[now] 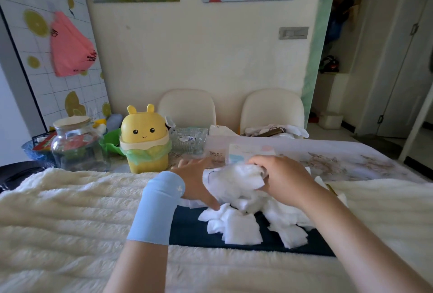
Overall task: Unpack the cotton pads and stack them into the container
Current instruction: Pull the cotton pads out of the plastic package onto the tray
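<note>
- We see the right grip (pixel 282 181) curled over the top of a raised clump of cotton pads (pixel 239 222), its fingers bent round the white squares and clamped on them.
- The left grip (pixel 195 181), with a pale blue sleeve (pixel 157 208) on its wrist, lies against the left side of the same clump; its fingers are straight and spread apart, and its thumb touches the pads low down.
- The rest of the pads lie in a loose, untidy heap below and between both grips, spilling toward us and to the right.
- We find the heap on a dark blue mat (pixel 187 231), which lies on a cream fleece blanket (pixel 70 210) that covers the near part of the desk (pixel 351 161).
- Just behind the grips stands a clear box (pixel 248 153) with a pale blue and pink label; we cannot tell whether it is the pack or the container.
- Farther left on the desk we see a yellow bin (pixel 145 140) with a face and a green liner, and beside it a glass jar (pixel 75 147) with a lid.
- Two cream chairs (pixel 187 107) stand at the far side, against the wall.
</note>
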### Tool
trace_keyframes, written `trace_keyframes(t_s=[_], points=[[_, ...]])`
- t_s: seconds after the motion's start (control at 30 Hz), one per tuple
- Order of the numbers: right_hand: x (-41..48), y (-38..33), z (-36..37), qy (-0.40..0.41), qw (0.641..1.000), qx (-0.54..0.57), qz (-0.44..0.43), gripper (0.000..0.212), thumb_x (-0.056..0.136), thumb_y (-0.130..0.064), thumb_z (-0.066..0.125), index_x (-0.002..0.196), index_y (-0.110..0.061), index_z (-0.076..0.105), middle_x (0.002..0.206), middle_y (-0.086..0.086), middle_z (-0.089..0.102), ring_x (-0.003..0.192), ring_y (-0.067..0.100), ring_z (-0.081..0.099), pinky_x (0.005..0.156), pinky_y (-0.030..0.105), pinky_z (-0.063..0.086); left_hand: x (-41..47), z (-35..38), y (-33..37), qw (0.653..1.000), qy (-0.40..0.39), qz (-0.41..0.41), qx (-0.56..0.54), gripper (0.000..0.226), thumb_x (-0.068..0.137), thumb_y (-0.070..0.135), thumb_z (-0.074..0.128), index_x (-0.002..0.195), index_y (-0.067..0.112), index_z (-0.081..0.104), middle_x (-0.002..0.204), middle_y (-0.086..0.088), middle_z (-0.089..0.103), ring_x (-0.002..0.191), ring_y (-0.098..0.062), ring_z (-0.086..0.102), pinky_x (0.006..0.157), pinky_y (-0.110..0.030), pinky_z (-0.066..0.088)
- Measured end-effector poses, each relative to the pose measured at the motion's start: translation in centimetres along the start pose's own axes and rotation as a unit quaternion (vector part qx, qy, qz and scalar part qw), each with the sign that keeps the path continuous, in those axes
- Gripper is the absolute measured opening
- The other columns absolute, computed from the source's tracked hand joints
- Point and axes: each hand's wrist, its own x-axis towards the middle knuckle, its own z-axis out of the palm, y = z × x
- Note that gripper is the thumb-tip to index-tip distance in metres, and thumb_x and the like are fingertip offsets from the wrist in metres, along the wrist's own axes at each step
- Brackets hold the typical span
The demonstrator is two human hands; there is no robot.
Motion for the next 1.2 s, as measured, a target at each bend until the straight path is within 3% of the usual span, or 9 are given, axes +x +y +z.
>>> trace_keyframes(t_s=[0.07,0.2,0.37,0.53,0.6,0.7,0.87,1.0,1.2], points=[[-1.1,0.4,-0.2,-0.085,0.996,-0.032,0.004,0.054,0.088,-0.027,0.061,0.135,-0.052,0.052,0.135,-0.017,0.060,0.122,0.015,0.056,0.094,0.029,0.048,-0.7,-0.5,1.7,0.999,0.036,0.038,0.000,0.093,0.087,0.054,0.065,0.156,0.039,0.004,0.165,0.008,0.011,0.151,-0.023,0.009,0.119,-0.049,0.019],[-2.3,1.2,-2.1,-0.225,0.974,0.018,0.012,0.072,0.084,-0.015,0.046,0.135,-0.066,0.043,0.150,-0.017,0.040,0.138,0.017,0.038,0.112,0.036,0.038,-0.2,2.1,6.4,0.993,0.005,0.108,-0.043,0.034,0.106,0.029,0.038,0.139,0.028,0.041,0.132,0.010,0.052,0.119,-0.015,0.052,0.100,-0.017,0.039],[-1.6,1.7,-3.5,-0.051,0.996,0.069,0.037,0.035,0.094,-0.016,0.043,0.118,-0.037,0.055,0.148,-0.007,0.045,0.115,0.016,0.049,0.091,0.032,0.037,0.9,4.7,7.8,0.994,0.004,0.096,-0.046,0.075,0.100,0.037,0.043,0.158,0.029,-0.005,0.161,-0.001,0.026,0.141,-0.030,0.036,0.110,-0.048,0.039],[-2.3,0.3,-0.9,-0.215,0.974,0.059,0.047,0.051,0.106,-0.046,0.032,0.156,-0.035,0.027,0.157,-0.003,0.042,0.131,0.018,0.049,0.101,0.033,0.041,0.1,3.8,7.0,0.982,-0.006,0.107,-0.154,0.114,0.089,0.043,0.066,0.150,0.034,-0.030,0.163,0.005,0.020,0.146,-0.021,0.030,0.114,-0.034,0.033],[-2.1,0.0,-0.7,-0.226,0.972,0.022,0.053,0.048,0.105,-0.049,0.034,0.150,-0.034,0.042,0.146,0.000,0.054,0.119,0.018,0.053,0.092,0.031,0.041,-0.5,2.6,5.8,0.968,0.000,0.112,-0.225,0.112,0.086,0.046,0.070,0.154,0.038,-0.019,0.159,0.015,0.024,0.145,-0.012,0.029,0.106,-0.021,0.032],[-1.3,-0.7,-1.5,-0.205,0.977,-0.042,0.049,0.049,0.100,-0.049,0.043,0.147,-0.034,0.047,0.151,-0.003,0.049,0.134,0.023,0.046,0.108,0.035,0.036,-0.1,0.6,2.8,0.942,0.059,0.087,-0.317,0.064,0.100,0.027,0.055,0.155,0.025,0.023,0.146,0.009,0.047,0.132,-0.011,0.046,0.101,-0.016,0.038],[0.8,-3.9,-1.6,-0.121,0.992,0.012,0.032,0.043,0.098,-0.038,0.038,0.137,-0.030,0.054,0.147,0.001,0.052,0.132,0.028,0.048,0.104,0.041,0.043,2.9,-0.7,-2.0,0.994,0.097,-0.039,-0.038,0.045,0.102,0.001,0.035,0.146,0.006,0.041,0.155,-0.008,0.036,0.143,-0.026,0.036,0.114,-0.032,0.033],[1.6,-4.9,1.0,-0.239,0.970,-0.014,0.034,0.027,0.100,-0.041,0.043,0.102,-0.026,0.066,0.109,0.004,0.066,0.096,0.023,0.062,0.077,0.034,0.050,4.8,0.9,-4.4,0.990,0.090,-0.092,-0.051,0.045,0.098,0.027,0.050,0.143,0.026,0.050,0.140,-0.004,0.055,0.126,-0.025,0.053,0.098,-0.030,0.045],[3.0,-4.7,0.4,-0.289,0.957,-0.020,0.031,0.051,0.086,-0.036,0.062,0.137,-0.030,0.054,0.132,-0.007,0.058,0.116,0.019,0.058,0.099,0.040,0.050,6.9,3.0,-6.7,0.991,0.061,-0.117,0.029,0.035,0.089,0.044,0.062,0.114,0.021,0.069,0.116,-0.001,0.067,0.093,-0.021,0.058,0.076,-0.028,0.047]])
